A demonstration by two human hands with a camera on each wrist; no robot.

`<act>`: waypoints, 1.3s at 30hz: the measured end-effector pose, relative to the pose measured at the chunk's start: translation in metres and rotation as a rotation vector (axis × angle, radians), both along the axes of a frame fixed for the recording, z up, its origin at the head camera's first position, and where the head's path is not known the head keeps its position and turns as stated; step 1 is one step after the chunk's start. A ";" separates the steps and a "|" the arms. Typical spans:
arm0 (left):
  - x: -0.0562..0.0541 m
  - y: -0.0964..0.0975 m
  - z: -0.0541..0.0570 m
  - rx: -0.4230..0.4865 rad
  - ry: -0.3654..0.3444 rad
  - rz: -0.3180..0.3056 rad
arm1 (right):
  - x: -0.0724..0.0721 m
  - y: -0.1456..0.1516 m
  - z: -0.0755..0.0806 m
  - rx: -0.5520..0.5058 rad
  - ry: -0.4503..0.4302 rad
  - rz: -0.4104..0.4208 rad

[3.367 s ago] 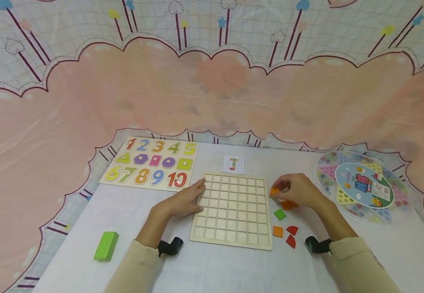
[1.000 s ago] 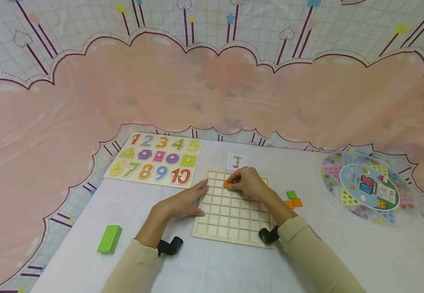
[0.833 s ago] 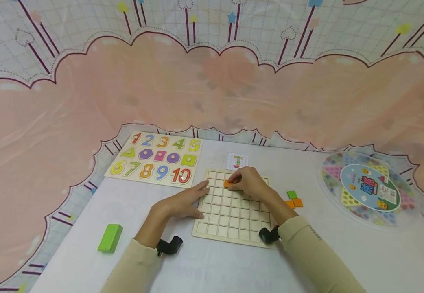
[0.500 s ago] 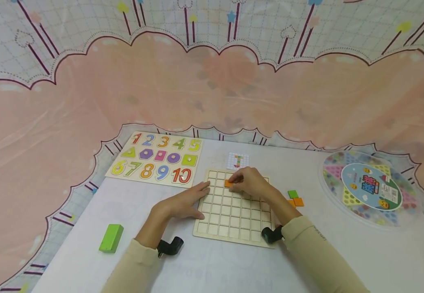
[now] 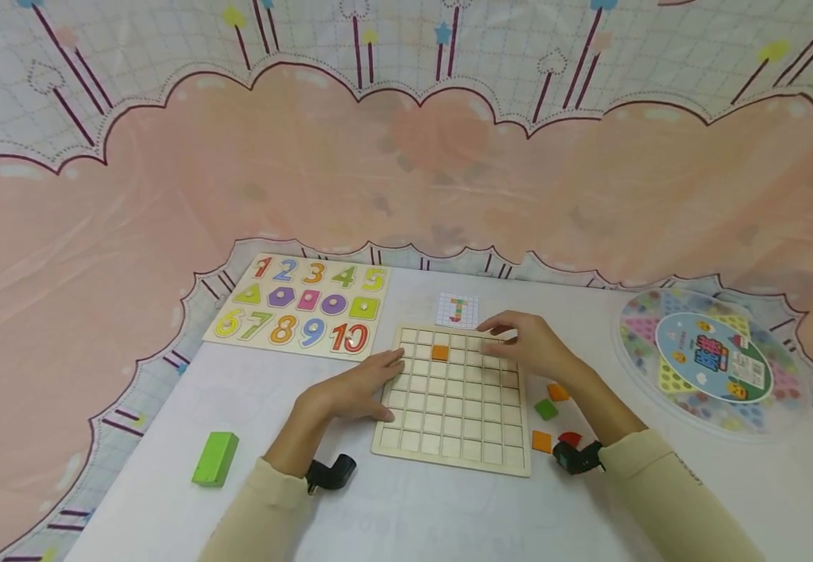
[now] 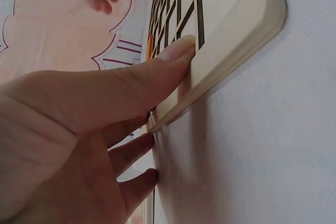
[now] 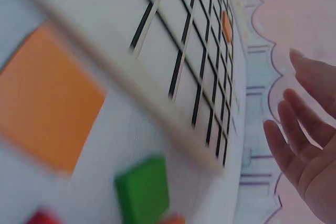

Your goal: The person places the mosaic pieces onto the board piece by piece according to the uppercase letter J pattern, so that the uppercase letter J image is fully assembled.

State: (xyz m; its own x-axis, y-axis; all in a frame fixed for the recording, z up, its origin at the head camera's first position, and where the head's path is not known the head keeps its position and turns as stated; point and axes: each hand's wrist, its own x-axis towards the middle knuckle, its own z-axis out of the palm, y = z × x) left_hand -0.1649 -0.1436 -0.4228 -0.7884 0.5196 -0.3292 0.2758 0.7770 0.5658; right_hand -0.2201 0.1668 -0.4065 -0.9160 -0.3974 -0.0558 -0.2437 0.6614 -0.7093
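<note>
In the head view a wooden grid board [image 5: 452, 460] lies on the white table. One orange square tile [image 5: 440, 353] sits in a cell of its second row. My left hand [image 5: 353, 390] rests at the board's left edge; in the left wrist view its thumb [image 6: 157, 66] lies over the rim and the other fingers stay along the side. My right hand [image 5: 529, 343] hovers over the board's upper right corner, fingers loosely bent and holding nothing. Right of the board lie a green tile [image 5: 546, 409], an orange tile [image 5: 541, 441], another orange piece [image 5: 558, 392] and a red piece [image 5: 569, 439] partly hidden.
A small pattern card [image 5: 458, 310] with a coloured J shape lies behind the board. A number and shape puzzle board [image 5: 294, 307] stands back left, a green block [image 5: 214, 459] front left. On the right is a round clear game case [image 5: 715, 359].
The right hand took an orange tile from the right, brought it to the board and let it go in a cell. It has since drawn back rightward. The left hand stays at the edge.
</note>
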 end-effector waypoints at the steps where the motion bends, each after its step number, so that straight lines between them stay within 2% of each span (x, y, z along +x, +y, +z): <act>1: 0.000 0.001 0.000 -0.002 0.000 0.000 | 0.002 0.007 0.001 0.003 0.003 -0.006; 9: -0.002 0.000 -0.003 0.010 0.002 -0.007 | 0.019 0.059 0.004 0.044 0.007 -0.103; 13: -0.002 -0.002 -0.005 0.020 -0.008 0.001 | 0.027 0.078 0.001 0.024 0.033 -0.103; 19: -0.002 -0.002 -0.005 0.033 -0.019 0.017 | 0.032 0.100 -0.009 0.013 0.010 -0.096; 29: -0.004 -0.002 -0.004 0.037 -0.015 0.003 | 0.027 0.120 -0.026 0.035 -0.094 -0.101; 39: -0.003 -0.002 -0.006 0.046 -0.040 0.033 | 0.022 0.120 -0.041 0.054 -0.094 -0.103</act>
State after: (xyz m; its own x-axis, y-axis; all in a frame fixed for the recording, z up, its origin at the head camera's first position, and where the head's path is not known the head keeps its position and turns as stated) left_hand -0.1679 -0.1453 -0.4284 -0.7921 0.5088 -0.3371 0.2270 0.7583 0.6111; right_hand -0.1980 0.2870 -0.4477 -0.9414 -0.2960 -0.1620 -0.1069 0.7170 -0.6888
